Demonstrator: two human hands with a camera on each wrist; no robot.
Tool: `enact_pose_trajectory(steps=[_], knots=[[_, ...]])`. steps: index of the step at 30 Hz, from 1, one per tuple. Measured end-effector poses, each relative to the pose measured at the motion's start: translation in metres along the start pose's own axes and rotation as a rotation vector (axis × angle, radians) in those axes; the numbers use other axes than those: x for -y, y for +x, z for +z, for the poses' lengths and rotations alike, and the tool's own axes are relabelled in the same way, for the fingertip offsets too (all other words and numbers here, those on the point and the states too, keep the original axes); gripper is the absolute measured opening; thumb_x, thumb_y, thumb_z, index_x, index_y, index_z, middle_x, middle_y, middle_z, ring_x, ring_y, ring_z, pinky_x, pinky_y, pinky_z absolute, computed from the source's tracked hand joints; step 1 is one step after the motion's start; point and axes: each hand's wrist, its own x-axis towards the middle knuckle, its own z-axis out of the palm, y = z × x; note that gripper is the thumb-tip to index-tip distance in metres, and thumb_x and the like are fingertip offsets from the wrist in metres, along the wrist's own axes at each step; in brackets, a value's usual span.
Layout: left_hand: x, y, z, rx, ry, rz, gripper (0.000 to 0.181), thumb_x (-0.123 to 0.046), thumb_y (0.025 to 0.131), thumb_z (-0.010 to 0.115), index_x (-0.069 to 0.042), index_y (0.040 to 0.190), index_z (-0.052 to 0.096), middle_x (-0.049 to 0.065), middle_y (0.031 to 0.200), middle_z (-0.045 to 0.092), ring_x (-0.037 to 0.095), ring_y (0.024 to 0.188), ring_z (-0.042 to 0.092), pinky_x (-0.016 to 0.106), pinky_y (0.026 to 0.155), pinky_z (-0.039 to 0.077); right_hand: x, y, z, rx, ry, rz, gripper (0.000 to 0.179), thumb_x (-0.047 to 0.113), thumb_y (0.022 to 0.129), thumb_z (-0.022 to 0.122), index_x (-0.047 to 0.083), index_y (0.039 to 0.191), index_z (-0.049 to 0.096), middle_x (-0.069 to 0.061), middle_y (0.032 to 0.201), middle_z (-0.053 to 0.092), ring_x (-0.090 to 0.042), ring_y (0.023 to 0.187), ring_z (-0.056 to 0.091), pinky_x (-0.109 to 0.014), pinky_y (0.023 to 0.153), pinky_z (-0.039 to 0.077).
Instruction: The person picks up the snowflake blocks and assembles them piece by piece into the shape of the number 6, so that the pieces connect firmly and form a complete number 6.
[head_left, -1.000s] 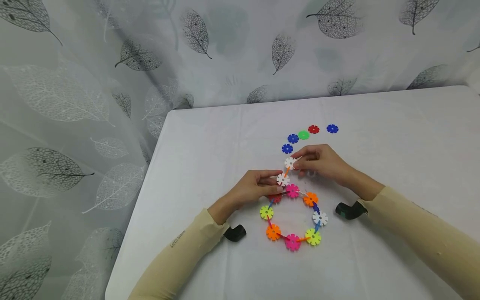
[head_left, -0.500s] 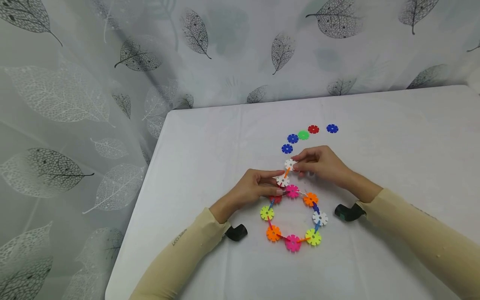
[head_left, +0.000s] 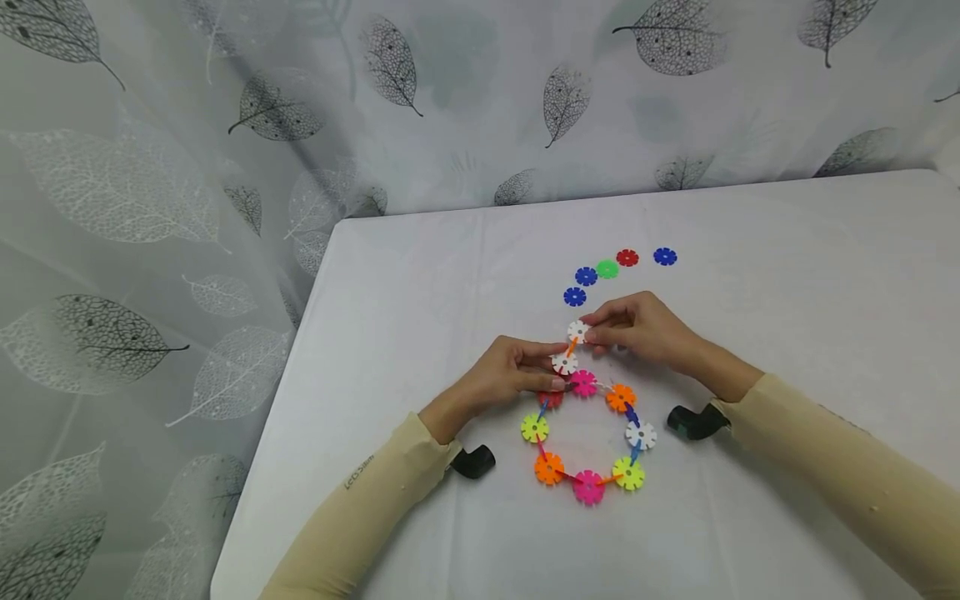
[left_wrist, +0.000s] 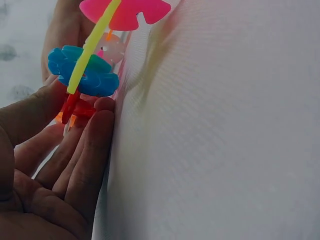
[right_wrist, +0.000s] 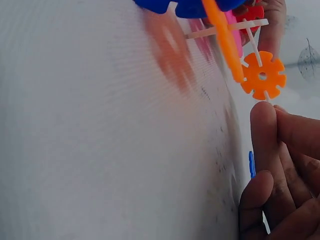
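A ring of interlocking snowflake discs in several colours lies on the table, its near end marked by a pink disc [head_left: 588, 487]. From its far side rises a short branch: a white disc [head_left: 565, 363], an orange disc [head_left: 572, 347] seen edge-on, and a top white disc [head_left: 577, 332]. My right hand [head_left: 637, 333] pinches that top disc between thumb and fingers. At the branch's base, my left hand [head_left: 498, 375] holds the chain near a red disc [head_left: 551, 398]. The left wrist view shows thumb and fingers around a red disc [left_wrist: 75, 107], below a blue disc [left_wrist: 82, 72].
Beyond the hands lie loose discs: blue [head_left: 575, 297], another blue [head_left: 586, 276], green [head_left: 607, 269], red [head_left: 627, 258] and a separate blue one [head_left: 665, 257]. A leaf-patterned curtain [head_left: 450, 100] hangs behind and left of the white table [head_left: 787, 275].
The top white disc and my right fingers have come slightly nearer and left. The lower white disc and the near part of the ring have shifted a little toward me.
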Motion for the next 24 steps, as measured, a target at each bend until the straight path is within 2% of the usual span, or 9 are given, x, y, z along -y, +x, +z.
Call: enact_pose_trajectory(steps=[4,9,12,17,21,24], knots=[[0.000,0.001,-0.001,0.017,0.013,-0.024,0.057,-0.009,0.088,0.080,-0.014,0.141,0.062,0.005,0.103,0.072,0.016,0.090,0.073,0.028,0.090,0.055,0.000,-0.001,-0.001,0.004,-0.008,0.006,0.030,0.019,0.096,0.073,0.002,0.121,0.072,-0.009,0.089,0.076,-0.023,0.079,0.069,-0.028,0.066,0.052],[-0.001,0.002,-0.004,0.037,0.033,-0.076,0.065,-0.017,0.086,0.083,-0.023,0.146,0.058,0.002,0.116,0.067,0.015,0.098,0.072,0.031,0.097,0.051,-0.003,-0.003,-0.003,0.017,0.012,-0.003,0.033,0.024,0.101,0.066,0.008,0.129,0.069,-0.008,0.089,0.076,-0.026,0.085,0.068,-0.030,0.069,0.052],[-0.003,0.004,-0.004,0.038,0.032,-0.084,0.064,-0.024,0.089,0.080,-0.021,0.148,0.054,0.001,0.121,0.067,0.015,0.100,0.071,0.033,0.094,0.054,-0.003,-0.003,-0.005,0.028,0.028,-0.017,0.033,0.024,0.102,0.064,0.010,0.131,0.068,-0.009,0.093,0.075,-0.027,0.086,0.067,-0.030,0.069,0.051],[-0.008,0.010,0.002,-0.009,0.034,-0.075,0.063,-0.029,0.094,0.074,-0.012,0.150,0.050,0.001,0.120,0.069,0.017,0.094,0.073,0.034,0.080,0.059,-0.003,-0.004,-0.006,0.041,0.043,-0.046,0.032,0.020,0.102,0.063,0.010,0.132,0.068,-0.011,0.094,0.074,-0.027,0.086,0.066,-0.030,0.068,0.052],[-0.012,0.012,0.005,-0.061,0.046,-0.072,0.061,-0.022,0.095,0.073,-0.016,0.151,0.050,0.000,0.122,0.068,0.017,0.090,0.072,0.033,0.075,0.060,-0.004,-0.005,-0.006,0.047,0.039,-0.076,0.030,0.015,0.102,0.063,0.007,0.130,0.068,-0.011,0.091,0.074,-0.028,0.084,0.065,-0.030,0.067,0.052],[-0.013,0.012,0.006,-0.078,0.046,-0.065,0.059,-0.017,0.096,0.072,-0.018,0.150,0.051,0.002,0.122,0.068,0.019,0.088,0.072,0.034,0.074,0.060,-0.004,-0.004,-0.006,0.040,0.010,-0.091,0.030,0.014,0.101,0.064,0.006,0.130,0.068,-0.011,0.093,0.072,-0.028,0.083,0.064,-0.030,0.067,0.053]])
